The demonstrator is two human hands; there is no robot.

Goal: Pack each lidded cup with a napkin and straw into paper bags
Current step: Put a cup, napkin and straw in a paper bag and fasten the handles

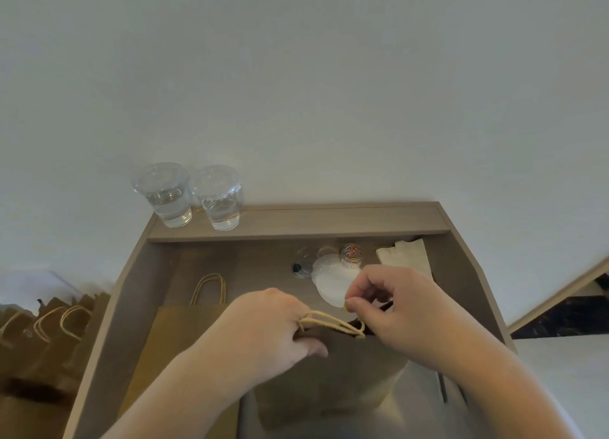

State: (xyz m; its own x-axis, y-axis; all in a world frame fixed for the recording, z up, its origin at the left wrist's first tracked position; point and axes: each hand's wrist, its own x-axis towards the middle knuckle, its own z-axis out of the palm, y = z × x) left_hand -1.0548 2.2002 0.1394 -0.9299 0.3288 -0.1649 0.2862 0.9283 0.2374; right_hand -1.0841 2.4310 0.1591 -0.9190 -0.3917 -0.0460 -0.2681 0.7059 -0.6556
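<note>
A brown paper bag (333,369) stands upright in front of me on the desk. My left hand (263,333) grips its top edge and the two twine handles (333,323). My right hand (398,310) pinches a small yellow paper clip (346,305) just above the bag's mouth. Two clear lidded cups (164,195) (219,198) with water stand on the raised back ledge at left. A folded white napkin (403,256) lies at the back right. What the bag holds is hidden.
A flat paper bag (178,340) with handles lies on the desk (138,290) at left. A tub of coloured paper clips (351,256), white round lids (331,282) and a small clear container (301,269) sit mid-desk. Several upright bags (46,333) stand off the desk's left side.
</note>
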